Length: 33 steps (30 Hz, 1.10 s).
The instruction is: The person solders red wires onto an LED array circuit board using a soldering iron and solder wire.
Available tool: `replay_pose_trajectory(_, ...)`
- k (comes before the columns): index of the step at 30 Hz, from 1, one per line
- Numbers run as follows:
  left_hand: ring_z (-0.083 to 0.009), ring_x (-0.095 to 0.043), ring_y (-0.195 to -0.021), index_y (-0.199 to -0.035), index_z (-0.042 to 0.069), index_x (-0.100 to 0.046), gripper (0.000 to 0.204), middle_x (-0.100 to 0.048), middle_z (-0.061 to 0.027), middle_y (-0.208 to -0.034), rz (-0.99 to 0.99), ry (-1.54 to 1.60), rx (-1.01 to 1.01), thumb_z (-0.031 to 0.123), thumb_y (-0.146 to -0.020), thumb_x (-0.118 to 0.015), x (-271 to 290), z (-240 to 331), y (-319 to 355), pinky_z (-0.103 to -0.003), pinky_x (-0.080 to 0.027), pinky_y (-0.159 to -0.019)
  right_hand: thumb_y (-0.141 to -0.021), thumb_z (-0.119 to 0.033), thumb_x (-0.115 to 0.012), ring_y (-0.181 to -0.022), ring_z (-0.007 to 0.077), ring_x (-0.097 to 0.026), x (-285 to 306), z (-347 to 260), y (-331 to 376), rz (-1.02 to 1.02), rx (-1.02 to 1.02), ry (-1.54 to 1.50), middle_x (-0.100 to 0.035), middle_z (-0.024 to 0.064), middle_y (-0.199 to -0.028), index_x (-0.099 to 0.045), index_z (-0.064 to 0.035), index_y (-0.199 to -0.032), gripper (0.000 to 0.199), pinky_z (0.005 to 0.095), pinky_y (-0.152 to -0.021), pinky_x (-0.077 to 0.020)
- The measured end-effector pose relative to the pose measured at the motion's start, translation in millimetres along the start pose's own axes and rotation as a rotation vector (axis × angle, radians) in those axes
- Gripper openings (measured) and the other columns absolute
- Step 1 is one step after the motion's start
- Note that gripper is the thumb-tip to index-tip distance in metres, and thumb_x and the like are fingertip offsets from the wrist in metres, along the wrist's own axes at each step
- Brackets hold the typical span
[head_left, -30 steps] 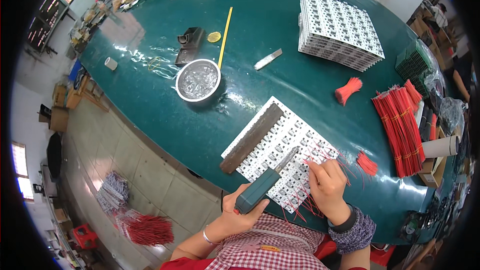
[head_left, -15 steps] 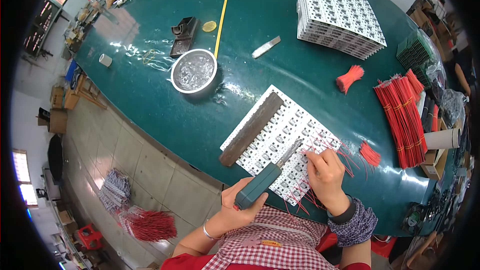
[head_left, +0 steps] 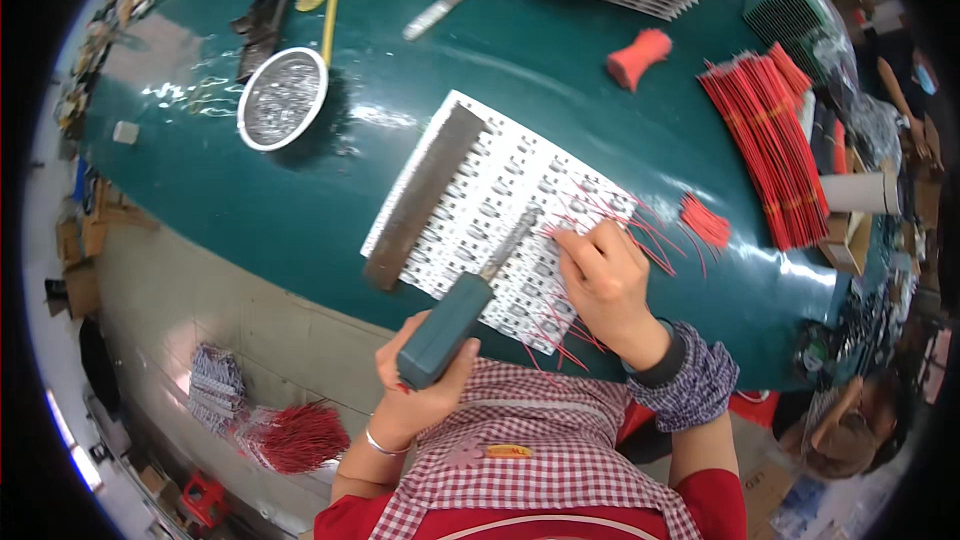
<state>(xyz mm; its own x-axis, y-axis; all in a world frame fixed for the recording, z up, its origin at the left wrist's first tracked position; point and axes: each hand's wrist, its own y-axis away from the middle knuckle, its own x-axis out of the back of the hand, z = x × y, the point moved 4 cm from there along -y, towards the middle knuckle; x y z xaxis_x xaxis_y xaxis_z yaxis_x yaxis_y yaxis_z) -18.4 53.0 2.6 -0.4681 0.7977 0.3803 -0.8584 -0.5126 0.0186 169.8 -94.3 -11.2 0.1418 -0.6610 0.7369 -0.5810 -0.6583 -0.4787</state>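
Solder in a round metal dish (head_left: 283,98) sits well to the left of the white circuit panel (head_left: 497,215), the landmark for everything here. A grey metal bar (head_left: 424,193) lies along the panel's left edge. My left hand (head_left: 425,390) is clenched around the teal handle of a soldering iron (head_left: 462,312), below the panel's near edge, with the tip reaching up onto the board. My right hand (head_left: 604,280) rests on the panel's right part, fingers pinching a thin red wire (head_left: 560,236) against it. Red wires already stick out along that right side, so I judge that part wired, while the left rows look bare. To the right of the panel lies a small red wire bunch (head_left: 706,221), and beyond it a long bundle (head_left: 767,148).
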Motion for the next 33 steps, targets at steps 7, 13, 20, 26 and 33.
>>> replay_pose_trajectory(7,-0.0171,-0.069,-0.076,-0.105,-0.006,-0.072,0.025,-0.072,-0.0134,-0.1,0.005,0.01,0.007,-0.003,-0.081,-0.08,-2.5,-4.1,-4.0,-0.028,-0.055,-0.067,-0.076,0.004,-0.076,-0.067,0.0237,-0.056,-3.5,2.9,3.2,0.001,-0.023,0.032,-0.048,0.0066,-0.074,-0.072,-0.0053,-0.097,0.023,0.0383,-0.054,-0.0459)
replay_pose_trajectory(13,-0.0179,-0.069,-0.075,-0.104,-0.007,-0.072,0.025,-0.072,-0.0131,-0.098,0.004,-0.003,0.019,-0.004,-0.081,-0.079,-5.1,-5.2,-2.9,-0.029,-0.055,-0.066,-0.073,0.008,-0.077,-0.064,0.0227,-0.057,-3.0,2.8,5.2,0.002,-0.031,0.039,-0.051,0.0064,-0.074,-0.075,-0.0034,-0.1,0.029,0.0363,-0.055,-0.0462)
replay_pose_trajectory(20,-0.0179,-0.069,-0.074,-0.103,-0.007,-0.071,0.024,-0.071,-0.0125,-0.096,-0.019,-0.021,-0.008,-0.004,-0.081,-0.079,-6.3,-4.0,-6.7,-0.029,-0.054,-0.066,-0.077,0.004,-0.075,-0.067,0.024,-0.056,-3.7,2.9,3.0,0.006,-0.029,0.03,-0.047,0.0072,-0.074,-0.072,-0.0017,-0.095,0.02,0.0383,-0.054,-0.0455)
replay_pose_trajectory(26,-0.0153,-0.067,-0.072,-0.099,-0.005,-0.07,0.02,-0.071,-0.01,-0.093,0.015,0.0,-0.008,-0.004,-0.081,-0.079,-8.1,-3.1,-8.4,-0.027,-0.053,-0.064,-0.076,0.003,-0.076,-0.068,0.0244,-0.057,-4.1,3.4,2.4,-0.014,-0.043,0.013,-0.048,0.0073,-0.075,-0.072,-0.0018,-0.096,0.021,0.0386,-0.055,-0.0461)
replay_pose_trajectory(33,-0.0134,-0.064,-0.068,-0.097,-0.003,-0.07,0.017,-0.068,-0.0072,-0.087,-0.009,-0.068,-0.038,-0.004,-0.082,-0.079,-7.3,2.5,-8.4,-0.027,-0.051,-0.061,-0.076,0.003,-0.076,-0.069,0.0246,-0.057,-2.7,2.7,3.2,-0.022,-0.045,0.008,-0.047,0.0074,-0.075,-0.072,-0.0022,-0.096,0.02,0.0385,-0.056,-0.0463)
